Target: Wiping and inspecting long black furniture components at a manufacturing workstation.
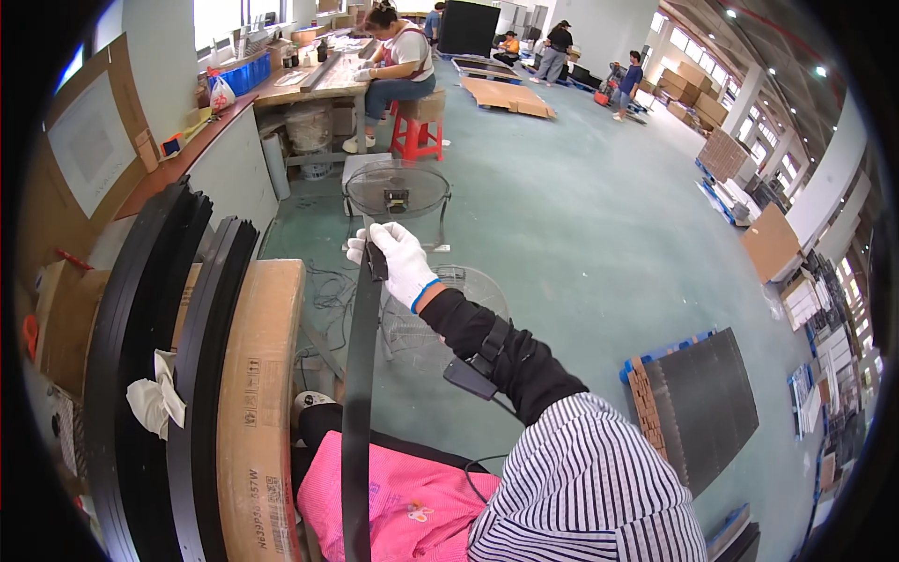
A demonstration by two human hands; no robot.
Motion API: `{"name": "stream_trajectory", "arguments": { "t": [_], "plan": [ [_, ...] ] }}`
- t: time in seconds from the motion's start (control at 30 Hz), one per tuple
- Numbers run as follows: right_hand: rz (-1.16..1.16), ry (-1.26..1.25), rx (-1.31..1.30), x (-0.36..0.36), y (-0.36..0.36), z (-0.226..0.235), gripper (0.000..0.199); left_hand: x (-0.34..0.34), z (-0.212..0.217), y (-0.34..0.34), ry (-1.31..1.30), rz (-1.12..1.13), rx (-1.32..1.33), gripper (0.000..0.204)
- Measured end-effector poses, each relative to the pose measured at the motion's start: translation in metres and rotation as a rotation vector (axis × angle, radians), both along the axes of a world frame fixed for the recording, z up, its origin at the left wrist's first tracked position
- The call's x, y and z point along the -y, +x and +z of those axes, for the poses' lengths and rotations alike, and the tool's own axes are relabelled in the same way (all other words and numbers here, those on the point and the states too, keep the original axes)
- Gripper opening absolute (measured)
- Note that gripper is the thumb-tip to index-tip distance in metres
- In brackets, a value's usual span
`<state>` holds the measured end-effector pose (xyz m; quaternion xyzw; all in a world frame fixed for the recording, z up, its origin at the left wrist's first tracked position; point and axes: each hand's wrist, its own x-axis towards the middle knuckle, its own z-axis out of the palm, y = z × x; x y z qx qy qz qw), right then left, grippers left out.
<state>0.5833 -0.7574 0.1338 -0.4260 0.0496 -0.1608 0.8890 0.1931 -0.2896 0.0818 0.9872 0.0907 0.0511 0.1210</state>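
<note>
My right hand (401, 265), in a white glove with a blue cuff, is raised in front of me with its fingers closed. Between them is the far end of a long, flat black strip (358, 421), which runs down past my lap to the lower edge. A small dark piece (376, 262) shows against the strip under my fingers; its kind is unclear. My left hand is out of the picture. To the left, bundles of long black profiles (140, 309) rest beside a cardboard box (257, 393), with a crumpled white cloth (157, 398) on them.
Beyond my hand stands a floor fan (397, 197), with another round wire guard (445, 309) nearer. Cables (328, 300) lie on the floor. A person (403, 56) sits at a workbench (314, 89) further off. At right, dark panels (702, 403) lie on a pallet.
</note>
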Motion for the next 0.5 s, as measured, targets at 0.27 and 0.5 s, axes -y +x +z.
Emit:
{"name": "stream_trajectory", "arguments": {
  "t": [0.27, 0.5],
  "plan": [
    [-0.005, 0.027, 0.073, 0.020, 0.027, 0.013, 0.018, 0.005, -0.002, 0.006, 0.001, 0.005, 0.072, 0.040],
    [0.048, 0.047, 0.089, -0.052, -0.005, -0.023, 0.017, 0.007, -0.007, 0.005, 0.004, 0.012, 0.108, 0.037]
  ]
}}
